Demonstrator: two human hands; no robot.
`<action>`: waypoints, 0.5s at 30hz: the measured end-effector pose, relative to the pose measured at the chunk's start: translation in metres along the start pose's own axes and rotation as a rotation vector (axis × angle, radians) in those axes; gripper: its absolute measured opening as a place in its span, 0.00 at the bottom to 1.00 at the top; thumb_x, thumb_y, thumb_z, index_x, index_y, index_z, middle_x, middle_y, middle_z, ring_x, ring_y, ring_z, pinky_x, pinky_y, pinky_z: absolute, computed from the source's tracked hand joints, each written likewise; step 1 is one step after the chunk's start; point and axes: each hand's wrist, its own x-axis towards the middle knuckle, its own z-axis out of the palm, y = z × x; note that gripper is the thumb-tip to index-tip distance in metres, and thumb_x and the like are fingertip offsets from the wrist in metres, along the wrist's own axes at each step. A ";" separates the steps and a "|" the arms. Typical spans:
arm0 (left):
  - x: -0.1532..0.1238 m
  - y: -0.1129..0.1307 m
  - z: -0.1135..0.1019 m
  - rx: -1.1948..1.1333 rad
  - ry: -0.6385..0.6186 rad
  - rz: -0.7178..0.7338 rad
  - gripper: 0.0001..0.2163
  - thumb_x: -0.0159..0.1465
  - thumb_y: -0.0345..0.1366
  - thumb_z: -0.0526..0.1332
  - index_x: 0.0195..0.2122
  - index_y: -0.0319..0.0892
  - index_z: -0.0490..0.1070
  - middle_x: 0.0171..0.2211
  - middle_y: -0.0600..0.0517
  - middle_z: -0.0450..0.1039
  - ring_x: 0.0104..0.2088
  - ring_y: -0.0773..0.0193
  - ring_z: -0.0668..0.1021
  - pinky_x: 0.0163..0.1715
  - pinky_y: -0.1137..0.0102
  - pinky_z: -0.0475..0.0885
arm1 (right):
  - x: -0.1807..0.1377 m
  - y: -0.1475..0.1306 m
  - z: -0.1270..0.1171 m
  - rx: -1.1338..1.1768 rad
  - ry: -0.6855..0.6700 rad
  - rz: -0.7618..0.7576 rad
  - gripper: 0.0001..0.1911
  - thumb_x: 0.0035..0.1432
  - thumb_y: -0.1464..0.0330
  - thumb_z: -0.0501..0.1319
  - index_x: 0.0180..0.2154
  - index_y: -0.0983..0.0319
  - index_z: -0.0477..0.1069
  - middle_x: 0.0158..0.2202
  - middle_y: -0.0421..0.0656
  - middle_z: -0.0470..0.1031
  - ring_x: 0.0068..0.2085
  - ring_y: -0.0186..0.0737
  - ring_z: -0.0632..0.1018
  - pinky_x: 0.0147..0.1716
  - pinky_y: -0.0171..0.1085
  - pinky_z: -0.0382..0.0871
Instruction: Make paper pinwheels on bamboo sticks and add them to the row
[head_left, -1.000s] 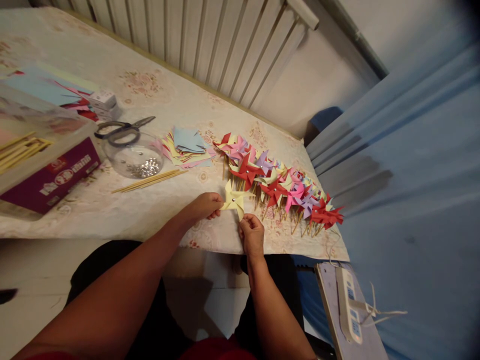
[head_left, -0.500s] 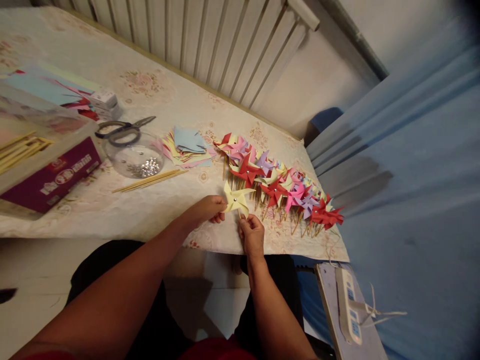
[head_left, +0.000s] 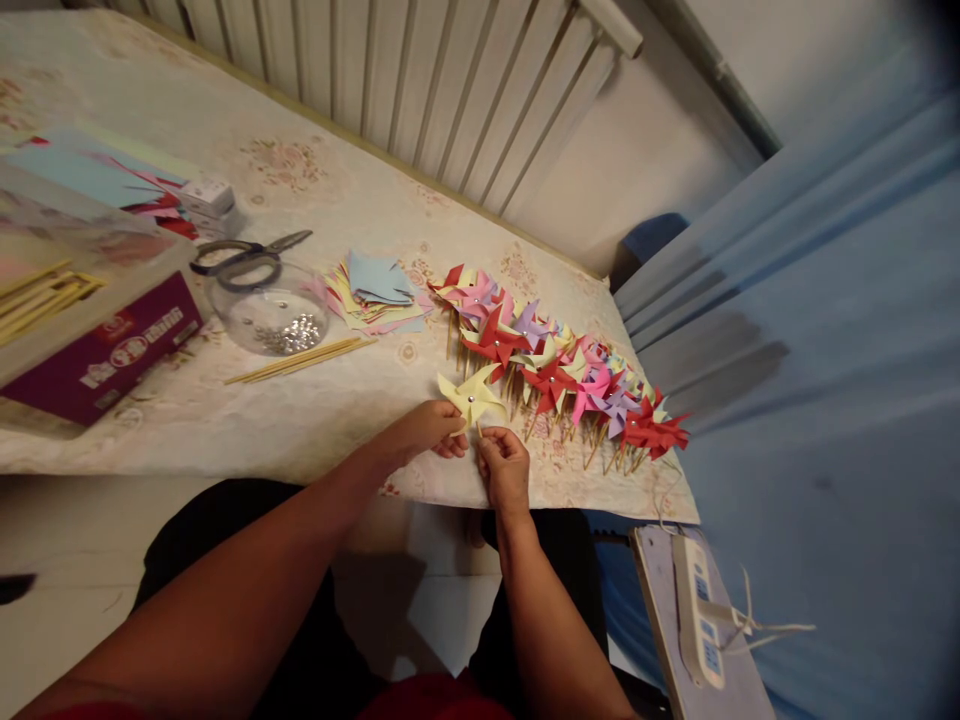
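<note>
A pale yellow paper pinwheel (head_left: 472, 397) with a silvery pin at its centre is held between my two hands, above the table's near edge. My right hand (head_left: 504, 462) pinches its thin wooden stick just below the blades. The fingers of my left hand (head_left: 437, 428) are closed at the lower left blade and touch the paper. Just beyond and to the right lie many finished pinwheels (head_left: 551, 380) in red, pink, purple and cream, their sticks pointing toward me.
Left of the hands are loose wooden sticks (head_left: 300, 360), a clear round dish of silver pins (head_left: 296, 333), scissors (head_left: 247, 262) and stacked paper squares (head_left: 379, 282). A box with a purple label (head_left: 105, 350) stands far left. A power strip (head_left: 699, 610) rests at the lower right.
The yellow pinwheel's blades have turned a little. My left hand has shifted slightly right and down along them, while my right hand has stayed on the stick.
</note>
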 end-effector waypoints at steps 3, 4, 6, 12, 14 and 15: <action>-0.003 0.003 -0.003 -0.037 0.020 -0.023 0.07 0.57 0.36 0.60 0.34 0.39 0.68 0.28 0.51 0.75 0.29 0.63 0.80 0.30 0.71 0.72 | 0.000 0.001 -0.001 0.004 0.002 -0.005 0.11 0.50 0.63 0.65 0.34 0.61 0.70 0.16 0.29 0.60 0.16 0.27 0.58 0.16 0.29 0.50; -0.004 0.004 -0.005 -0.044 0.034 -0.032 0.07 0.56 0.35 0.61 0.34 0.39 0.68 0.28 0.51 0.75 0.30 0.63 0.80 0.30 0.71 0.72 | 0.001 0.002 -0.001 0.006 0.000 -0.005 0.11 0.50 0.63 0.65 0.34 0.61 0.70 0.16 0.30 0.61 0.16 0.27 0.59 0.16 0.29 0.50; -0.006 0.005 -0.010 -0.042 0.093 -0.041 0.08 0.55 0.35 0.62 0.35 0.39 0.67 0.28 0.52 0.74 0.29 0.63 0.79 0.28 0.71 0.71 | 0.001 0.003 -0.001 0.013 0.001 -0.004 0.11 0.50 0.63 0.64 0.34 0.61 0.70 0.18 0.30 0.62 0.16 0.26 0.59 0.16 0.29 0.49; -0.016 -0.001 -0.025 0.076 0.506 0.077 0.05 0.57 0.32 0.57 0.35 0.41 0.66 0.28 0.53 0.73 0.23 0.70 0.73 0.25 0.73 0.69 | 0.001 0.002 -0.001 0.050 -0.012 -0.015 0.10 0.50 0.64 0.64 0.34 0.61 0.70 0.17 0.30 0.61 0.16 0.26 0.59 0.15 0.29 0.49; -0.019 -0.008 -0.027 0.167 0.621 0.129 0.06 0.58 0.31 0.55 0.36 0.42 0.66 0.30 0.53 0.73 0.24 0.69 0.74 0.26 0.72 0.69 | 0.001 0.001 -0.001 0.053 -0.014 -0.013 0.10 0.49 0.65 0.64 0.34 0.61 0.70 0.18 0.30 0.62 0.16 0.26 0.60 0.15 0.29 0.50; -0.020 -0.012 -0.027 0.244 0.680 0.153 0.06 0.58 0.31 0.54 0.36 0.42 0.66 0.30 0.53 0.73 0.25 0.67 0.74 0.28 0.71 0.70 | 0.001 0.001 -0.001 0.055 -0.019 -0.009 0.10 0.49 0.64 0.64 0.33 0.61 0.70 0.18 0.30 0.62 0.17 0.27 0.60 0.16 0.29 0.50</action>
